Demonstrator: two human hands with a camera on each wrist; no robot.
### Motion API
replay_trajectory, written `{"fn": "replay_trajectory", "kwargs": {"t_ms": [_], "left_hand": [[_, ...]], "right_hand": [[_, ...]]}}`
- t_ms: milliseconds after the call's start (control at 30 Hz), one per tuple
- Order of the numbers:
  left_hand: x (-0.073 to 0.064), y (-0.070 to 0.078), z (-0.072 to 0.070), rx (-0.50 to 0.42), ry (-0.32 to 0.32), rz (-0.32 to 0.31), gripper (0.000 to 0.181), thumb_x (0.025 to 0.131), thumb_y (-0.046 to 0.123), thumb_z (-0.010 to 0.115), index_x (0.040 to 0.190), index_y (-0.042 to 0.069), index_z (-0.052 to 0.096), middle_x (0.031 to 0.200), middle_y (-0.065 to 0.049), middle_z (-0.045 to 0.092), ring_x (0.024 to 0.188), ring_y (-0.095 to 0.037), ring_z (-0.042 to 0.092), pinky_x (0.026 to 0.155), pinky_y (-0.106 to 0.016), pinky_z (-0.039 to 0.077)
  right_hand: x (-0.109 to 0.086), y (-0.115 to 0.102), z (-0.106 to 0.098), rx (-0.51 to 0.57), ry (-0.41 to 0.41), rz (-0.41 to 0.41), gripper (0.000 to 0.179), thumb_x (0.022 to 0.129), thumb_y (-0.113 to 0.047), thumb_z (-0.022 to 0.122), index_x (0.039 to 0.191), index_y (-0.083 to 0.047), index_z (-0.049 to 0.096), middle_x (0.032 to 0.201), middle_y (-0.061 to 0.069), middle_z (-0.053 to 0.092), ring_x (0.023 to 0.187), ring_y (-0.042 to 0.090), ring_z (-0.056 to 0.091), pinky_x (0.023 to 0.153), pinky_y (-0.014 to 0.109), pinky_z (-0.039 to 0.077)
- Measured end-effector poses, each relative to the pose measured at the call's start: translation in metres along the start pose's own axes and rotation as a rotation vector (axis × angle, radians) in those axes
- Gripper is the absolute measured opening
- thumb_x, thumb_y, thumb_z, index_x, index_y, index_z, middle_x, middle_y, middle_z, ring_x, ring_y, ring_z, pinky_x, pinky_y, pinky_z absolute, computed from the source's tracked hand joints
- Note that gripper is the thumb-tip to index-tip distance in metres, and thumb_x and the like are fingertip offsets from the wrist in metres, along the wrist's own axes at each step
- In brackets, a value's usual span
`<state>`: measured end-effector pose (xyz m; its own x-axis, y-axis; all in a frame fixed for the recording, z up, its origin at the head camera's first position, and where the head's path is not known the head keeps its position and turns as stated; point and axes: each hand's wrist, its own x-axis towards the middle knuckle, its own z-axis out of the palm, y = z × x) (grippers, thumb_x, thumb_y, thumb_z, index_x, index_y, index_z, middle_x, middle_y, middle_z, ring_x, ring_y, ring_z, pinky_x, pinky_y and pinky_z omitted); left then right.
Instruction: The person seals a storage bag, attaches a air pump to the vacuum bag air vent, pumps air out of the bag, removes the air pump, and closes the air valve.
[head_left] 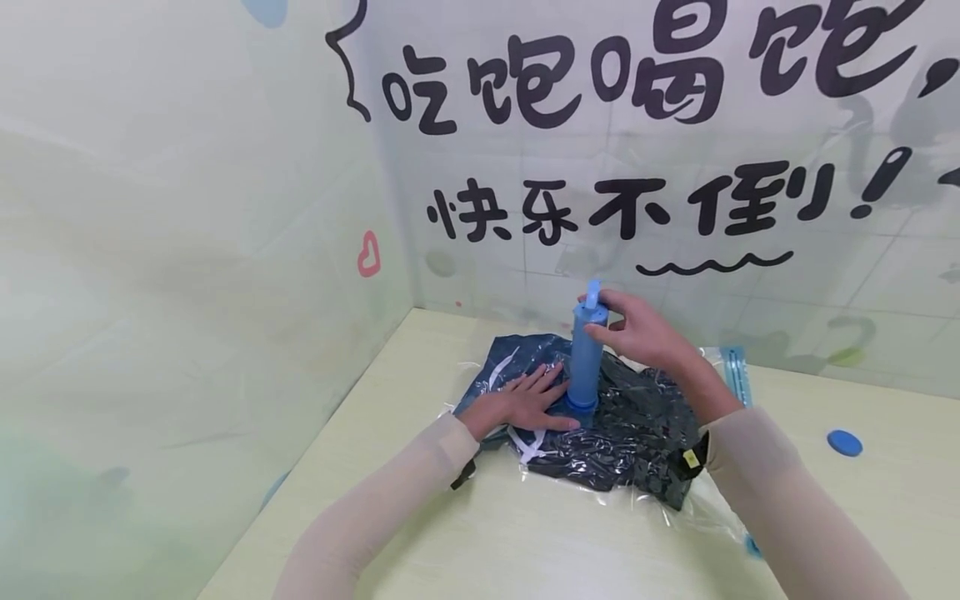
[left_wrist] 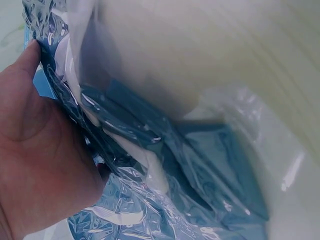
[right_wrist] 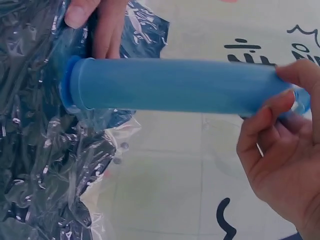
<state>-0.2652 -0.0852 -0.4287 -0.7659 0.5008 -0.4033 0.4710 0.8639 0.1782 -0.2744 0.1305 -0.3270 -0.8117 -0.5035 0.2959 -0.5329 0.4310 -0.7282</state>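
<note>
A blue hand pump [head_left: 586,358] stands upright on a clear plastic vacuum bag [head_left: 637,446] that holds dark, wrinkled clothing with white stripes. My right hand [head_left: 641,333] holds the pump's top end by the handle, thumb and fingers bent around it, as the right wrist view also shows on the pump [right_wrist: 175,85]. Beside the pump's base, my left hand [head_left: 532,406] lies on the bag with its fingers spread. Seen from the left wrist, that hand [left_wrist: 45,150] touches the crinkled film, and teal cloth [left_wrist: 205,165] shows through it.
A round blue cap [head_left: 845,442] lies on the pale table [head_left: 465,533] to the right. The bag's blue zip edge [head_left: 737,375] sticks out behind the right forearm. Printed wall sheets [head_left: 525,275] stand close behind the table and along its left side.
</note>
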Motion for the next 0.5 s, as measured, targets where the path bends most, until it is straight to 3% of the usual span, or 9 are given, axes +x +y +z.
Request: {"fn": "replay_trajectory", "kwargs": {"t_ms": [100, 200, 267, 367, 433, 500], "left_hand": [[0.003, -0.001, 0.002, -0.002, -0.016, -0.009, 0.082, 0.1, 0.07, 0.037, 0.165, 0.029, 0.007, 0.167, 0.008, -0.018, 0.15, -0.013, -0.017, 0.121, -0.042, 0.002], [0.005, -0.002, 0.004, -0.018, -0.008, -0.009, 0.082, 0.1, 0.07, 0.039, 0.165, 0.029, 0.009, 0.167, 0.008, -0.017, 0.15, -0.013, -0.016, 0.12, -0.042, 0.002], [0.007, -0.003, 0.005, -0.028, 0.0, -0.003, 0.083, 0.1, 0.069, 0.04, 0.165, 0.028, 0.01, 0.167, 0.008, -0.017, 0.15, -0.014, -0.017, 0.12, -0.043, 0.002], [0.011, -0.005, 0.007, -0.039, 0.003, 0.008, 0.083, 0.1, 0.069, 0.041, 0.165, 0.027, 0.01, 0.167, 0.008, -0.019, 0.15, -0.014, -0.019, 0.12, -0.045, -0.001], [0.013, -0.007, 0.009, -0.04, 0.005, 0.012, 0.084, 0.1, 0.069, 0.041, 0.165, 0.027, 0.01, 0.167, 0.008, -0.019, 0.15, -0.015, -0.019, 0.12, -0.046, -0.001], [0.015, -0.008, 0.01, -0.044, 0.005, 0.016, 0.084, 0.1, 0.069, 0.042, 0.165, 0.026, 0.01, 0.166, 0.008, -0.019, 0.15, -0.015, -0.019, 0.12, -0.046, -0.001]], "right_hand": [[-0.003, 0.001, 0.011, -0.013, 0.058, 0.021, 0.051, 0.097, -0.002, 0.062, 0.145, 0.007, 0.047, 0.139, 0.025, 0.055, 0.11, 0.036, 0.063, 0.084, 0.049, 0.055], [-0.006, 0.001, 0.025, -0.042, 0.137, 0.062, 0.059, 0.098, -0.01, 0.066, 0.148, 0.005, 0.04, 0.135, 0.026, 0.056, 0.088, 0.034, 0.065, 0.073, 0.046, 0.053], [-0.007, 0.001, 0.033, -0.041, 0.209, 0.105, 0.068, 0.098, -0.021, 0.071, 0.15, 0.004, 0.036, 0.133, 0.028, 0.055, 0.087, 0.036, 0.064, 0.074, 0.05, 0.053], [-0.008, 0.004, 0.042, -0.062, 0.34, 0.168, 0.078, 0.094, -0.039, 0.075, 0.148, 0.003, 0.036, 0.131, 0.027, 0.054, 0.099, 0.04, 0.061, 0.08, 0.054, 0.051], [-0.009, 0.006, 0.046, -0.077, 0.416, 0.187, 0.079, 0.092, -0.044, 0.076, 0.142, 0.004, 0.039, 0.127, 0.026, 0.054, 0.103, 0.041, 0.059, 0.081, 0.053, 0.05], [-0.009, 0.008, 0.049, -0.103, 0.475, 0.191, 0.074, 0.09, -0.045, 0.077, 0.133, 0.004, 0.043, 0.119, 0.023, 0.054, 0.098, 0.038, 0.058, 0.078, 0.05, 0.048]]}}
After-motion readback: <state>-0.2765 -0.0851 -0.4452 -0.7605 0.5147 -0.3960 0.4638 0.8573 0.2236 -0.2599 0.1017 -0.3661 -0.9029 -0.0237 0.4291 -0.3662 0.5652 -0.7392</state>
